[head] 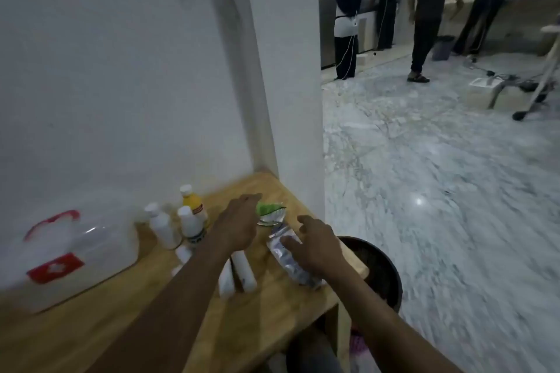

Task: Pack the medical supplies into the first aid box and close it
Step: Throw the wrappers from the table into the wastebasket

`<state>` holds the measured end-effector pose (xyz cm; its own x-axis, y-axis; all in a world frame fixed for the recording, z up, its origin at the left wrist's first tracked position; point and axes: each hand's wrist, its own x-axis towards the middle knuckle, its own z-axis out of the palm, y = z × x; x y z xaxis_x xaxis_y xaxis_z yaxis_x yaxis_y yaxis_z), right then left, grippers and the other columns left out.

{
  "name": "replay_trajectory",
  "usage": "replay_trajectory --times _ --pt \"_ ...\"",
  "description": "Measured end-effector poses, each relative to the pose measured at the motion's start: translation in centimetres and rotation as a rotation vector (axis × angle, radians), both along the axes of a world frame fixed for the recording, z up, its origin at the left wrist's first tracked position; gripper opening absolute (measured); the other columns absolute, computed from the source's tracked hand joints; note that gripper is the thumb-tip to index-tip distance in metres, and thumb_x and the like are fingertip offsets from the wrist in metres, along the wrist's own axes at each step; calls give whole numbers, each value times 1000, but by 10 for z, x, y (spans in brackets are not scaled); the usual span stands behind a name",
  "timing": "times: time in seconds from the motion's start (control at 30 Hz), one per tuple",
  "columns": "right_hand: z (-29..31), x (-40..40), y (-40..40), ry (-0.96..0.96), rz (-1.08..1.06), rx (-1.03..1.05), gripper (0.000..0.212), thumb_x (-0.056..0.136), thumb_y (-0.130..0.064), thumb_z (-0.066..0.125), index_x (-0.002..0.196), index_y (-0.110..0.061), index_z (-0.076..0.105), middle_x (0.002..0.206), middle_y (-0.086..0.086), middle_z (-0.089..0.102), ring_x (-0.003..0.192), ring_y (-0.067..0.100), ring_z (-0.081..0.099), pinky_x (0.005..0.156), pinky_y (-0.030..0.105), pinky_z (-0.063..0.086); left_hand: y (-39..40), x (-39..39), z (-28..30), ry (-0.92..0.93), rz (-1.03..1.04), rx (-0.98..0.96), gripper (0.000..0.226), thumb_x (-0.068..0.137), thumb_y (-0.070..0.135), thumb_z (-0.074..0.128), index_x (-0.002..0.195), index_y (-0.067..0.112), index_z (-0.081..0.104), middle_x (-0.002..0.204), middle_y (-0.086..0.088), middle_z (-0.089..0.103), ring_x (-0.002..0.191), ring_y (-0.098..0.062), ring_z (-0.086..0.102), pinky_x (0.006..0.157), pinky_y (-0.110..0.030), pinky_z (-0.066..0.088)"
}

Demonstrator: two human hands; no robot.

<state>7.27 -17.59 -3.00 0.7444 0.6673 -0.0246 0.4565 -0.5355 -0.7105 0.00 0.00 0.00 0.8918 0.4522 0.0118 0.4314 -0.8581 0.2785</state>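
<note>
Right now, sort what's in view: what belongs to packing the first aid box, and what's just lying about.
For the job:
- first aid box, lid shut
- yellow bottle
- white bottles
- white tubes
- silver packet under the right hand
- green-and-silver packet by the left hand

Lying about:
- dark bin beside the table

Surface [127, 306] was matt light wood. First aid box [75, 254] looked translucent plastic, red handle. Bottles [162, 228] were smooth white plastic. Packet [291, 263] was shiny foil-like, crinkled. Floor [439, 191] was glossy marble-patterned.
</note>
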Motion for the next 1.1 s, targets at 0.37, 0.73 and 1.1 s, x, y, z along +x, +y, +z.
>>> replay_trajectory --times 0.37,0.73,1.1 --pt "-6 10 17 -82 -45 -51 43 74 -53 71 110 -31 62 110 -4 63 107 21 56 85 36 43 47 40 -2 412 -73 74 72 93 45 54 152 39 13 160 -2 18 146 -30 13 113 -58 20" --pt "23 50 -33 132 -461 400 11 85 -22 67 75 -20 72 65 -8 66 67 14 65 63 27 49 2 42 14 -75 119 -108 30 71 30 83 94 14 71 99 -9 68 87 -27 60 74 -34 49" --pt "-2 163 -85 124 -873 507 11 89 -28 64 85 -19 70 78 -1 72 93 26 65 77 31 50 -87 152 0 -223 83 -196 12 81 20 68 83 9 70 79 -11 70 75 -30 66 64 -34 50"
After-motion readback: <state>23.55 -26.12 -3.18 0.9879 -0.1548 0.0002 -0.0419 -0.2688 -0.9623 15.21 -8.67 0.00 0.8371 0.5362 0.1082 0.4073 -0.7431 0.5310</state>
